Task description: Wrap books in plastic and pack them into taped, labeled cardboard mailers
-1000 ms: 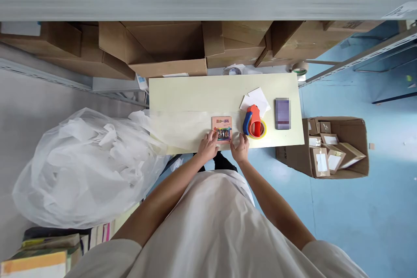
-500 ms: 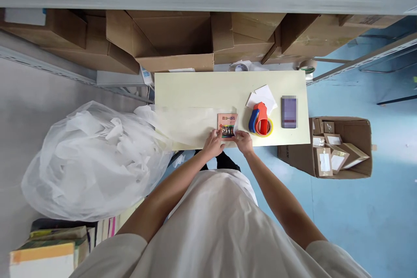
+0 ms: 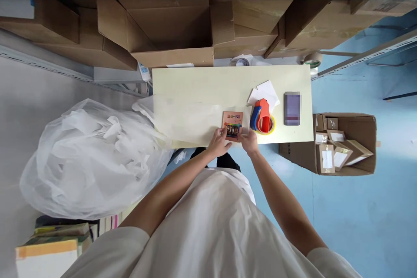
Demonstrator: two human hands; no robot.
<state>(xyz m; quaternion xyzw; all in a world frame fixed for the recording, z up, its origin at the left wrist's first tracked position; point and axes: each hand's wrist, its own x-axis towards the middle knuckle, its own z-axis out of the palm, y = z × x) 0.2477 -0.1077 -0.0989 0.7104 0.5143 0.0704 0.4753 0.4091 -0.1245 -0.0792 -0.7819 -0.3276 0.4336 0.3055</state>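
Nearest, at 6 o'clock: the person's white shirt and both bare forearms, converging on the table's [image 3: 202, 82] near edge. Left hand [image 3: 219, 142] and right hand [image 3: 249, 141]: each pinching a near corner of the booklet [image 3: 233, 124], fingers narrowly closed on its lower edge, thumbs seemingly on top; the two-handed grip likely squares it against the translucent wrap sheet [image 3: 192, 119] on which it lies. Booklet: small, pink-orange cover with a dark picture band, flat, at the table's near edge, just right of centre. Wrap sheet: spread leftward from the booklet, toward 9 o'clock, trailing off the table edge into the bag [image 3: 91, 160], a large clear sack of crumpled white sheeting on the floor at 8 o'clock, within easy reach as supply. Tape dispenser [image 3: 262, 118]: red and blue with a yellow-rimmed roll, just beside the booklet at 3 o'clock, near the right hand. White slips [image 3: 265, 92]: under and behind the dispenser, at 1 o'clock. Phone [image 3: 292, 108]: flat, further right, apart from the work. Open carton [image 3: 345, 143]: on the floor at 3 o'clock past the table, holding small labelled parcels. Books [image 3: 48, 252]: stacked at 7 o'clock. Farthest, at 12 o'clock: cardboard boxes [image 3: 169, 30] piled under a grey shelf.
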